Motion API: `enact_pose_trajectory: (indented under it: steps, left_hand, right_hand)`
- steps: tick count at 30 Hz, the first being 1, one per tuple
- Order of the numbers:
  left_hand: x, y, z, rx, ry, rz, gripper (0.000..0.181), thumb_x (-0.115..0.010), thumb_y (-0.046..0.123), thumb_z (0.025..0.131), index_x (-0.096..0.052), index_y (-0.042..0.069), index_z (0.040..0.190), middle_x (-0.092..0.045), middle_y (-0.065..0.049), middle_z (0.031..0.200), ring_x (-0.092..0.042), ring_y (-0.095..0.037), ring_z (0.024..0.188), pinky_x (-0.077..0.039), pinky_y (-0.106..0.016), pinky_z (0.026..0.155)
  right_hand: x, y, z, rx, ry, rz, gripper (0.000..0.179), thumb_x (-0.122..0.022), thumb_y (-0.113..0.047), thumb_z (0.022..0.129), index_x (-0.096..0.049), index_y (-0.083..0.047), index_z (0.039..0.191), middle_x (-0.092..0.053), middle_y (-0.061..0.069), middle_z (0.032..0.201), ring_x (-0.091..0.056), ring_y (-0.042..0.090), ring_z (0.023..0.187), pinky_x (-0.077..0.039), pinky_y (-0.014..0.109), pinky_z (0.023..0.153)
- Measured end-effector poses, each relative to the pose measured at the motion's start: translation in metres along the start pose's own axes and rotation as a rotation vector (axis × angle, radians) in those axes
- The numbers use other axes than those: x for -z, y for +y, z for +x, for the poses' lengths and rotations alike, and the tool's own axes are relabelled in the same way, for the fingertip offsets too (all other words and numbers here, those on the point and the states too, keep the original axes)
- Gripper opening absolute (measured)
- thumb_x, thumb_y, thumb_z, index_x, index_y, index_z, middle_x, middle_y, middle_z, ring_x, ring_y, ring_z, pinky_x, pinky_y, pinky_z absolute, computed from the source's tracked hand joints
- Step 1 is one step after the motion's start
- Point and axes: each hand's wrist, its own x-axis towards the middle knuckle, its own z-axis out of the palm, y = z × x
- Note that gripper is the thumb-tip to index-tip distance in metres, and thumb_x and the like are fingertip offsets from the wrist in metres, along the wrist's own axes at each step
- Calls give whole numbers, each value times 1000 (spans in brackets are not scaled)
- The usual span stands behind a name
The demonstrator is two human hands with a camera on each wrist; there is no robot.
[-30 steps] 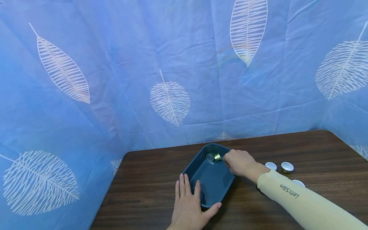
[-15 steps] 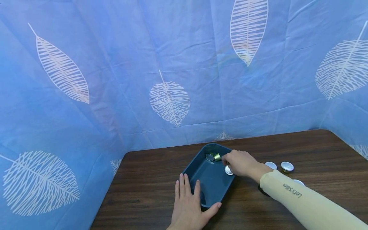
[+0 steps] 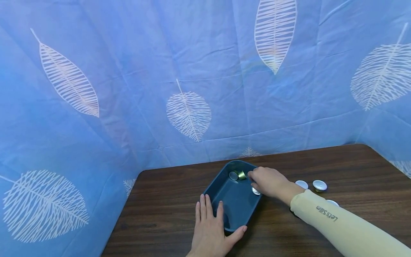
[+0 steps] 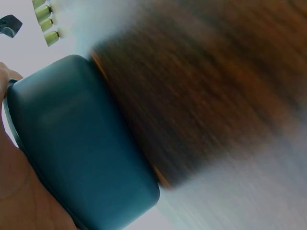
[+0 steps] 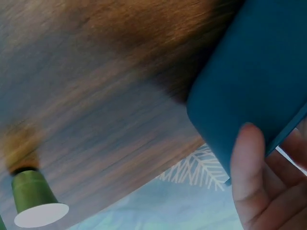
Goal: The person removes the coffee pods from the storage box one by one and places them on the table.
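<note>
A dark teal tray sits at an angle on the table. Straight fingers of my left hand rest along its left rim, thumb across the near end. Over the right rim reaches my right hand, with bent fingers inside the tray. One finger lies against the outer wall in the right wrist view. Two coffee capsules lie at the far end, one showing its round face, the other its green-gold side. A silver-lidded capsule is partly hidden beneath the right hand; whether it is pinched cannot be told.
Right of the tray, several capsules stand lid up on the dark wooden table, including a white-lidded one and another. The sleeved right forearm partly covers one. A blue leaf-patterned cloth hangs behind.
The silver-lidded capsule came into view beneath the right hand after one second ago, and is now slightly more covered. Both hands and the tray stay nearly in place.
</note>
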Motion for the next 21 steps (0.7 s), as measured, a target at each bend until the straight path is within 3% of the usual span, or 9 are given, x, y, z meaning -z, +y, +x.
enact_pose_trajectory:
  steps: [3,8,12,17,21]
  left_hand:
    - [0,0,0,0,-3,10,117,-35,103,82,-54,17,159,-26,-26,176,-21,-47,166,-24,-64,132]
    - [1,-1,0,-7,-5,6,118,-34,103,83,-51,17,161,-24,-26,177,-20,-47,166,-23,-64,132]
    - [2,-1,-1,-6,-2,2,116,-38,101,84,-49,17,162,-22,-25,178,-19,-47,166,-23,-64,132]
    - [1,-1,-1,-4,3,-1,116,-38,101,84,-49,17,162,-23,-25,178,-19,-47,166,-24,-64,132]
    - [0,-1,-1,-5,7,6,117,-34,103,82,-50,18,162,-23,-24,178,-21,-47,166,-25,-64,132]
  right_hand:
    - [-1,1,0,13,18,-53,27,-85,-30,94,-73,-10,109,-68,0,87,-65,11,72,-60,33,66]
    - [0,1,1,23,22,-96,32,-90,-41,87,-68,-18,93,-55,-6,78,-48,8,62,-43,27,55]
    - [4,-2,5,49,11,-165,41,-93,-48,81,-75,-16,101,-60,-5,78,-50,8,65,-47,29,57]
    - [7,-6,12,69,-8,-272,62,-95,-53,76,-79,-13,120,-74,0,89,-63,13,77,-62,37,72]
    - [4,-5,14,96,-5,-333,62,-97,-53,74,-80,-15,121,-78,1,95,-65,20,89,-60,46,89]
